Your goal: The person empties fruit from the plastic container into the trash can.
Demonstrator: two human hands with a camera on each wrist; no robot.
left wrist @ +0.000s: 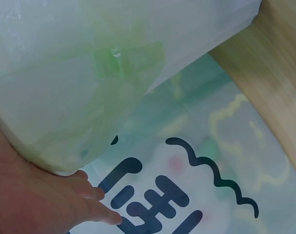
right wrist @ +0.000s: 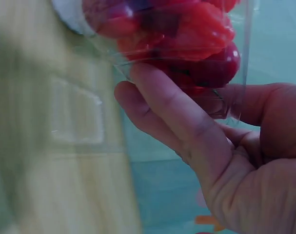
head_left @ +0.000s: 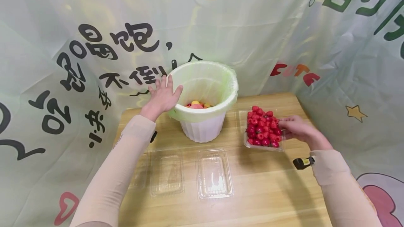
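My right hand [head_left: 295, 128] grips the right side of a clear plastic container [head_left: 264, 147] heaped with red raspberries and dark red cherry-like fruit [head_left: 263, 125]. In the right wrist view the fingers [right wrist: 174, 105] lie under the container and the thumb is at its side; it is held up off the table. My left hand [head_left: 163, 95] is spread with straight fingers at the left rim of a white bin [head_left: 202, 129]. In the left wrist view that hand [left wrist: 38, 202] touches the pale green bag [left wrist: 89, 131] lining it. Yellow, pink and red fruit [head_left: 196, 105] lies at the bin's bottom.
Two clear empty plastic containers [head_left: 215, 174] [head_left: 167, 175] lie on the wooden table [head_left: 262, 192] in front of the bin, with a fainter one at their left. Printed fabric walls [head_left: 252, 38] close off the back and sides.
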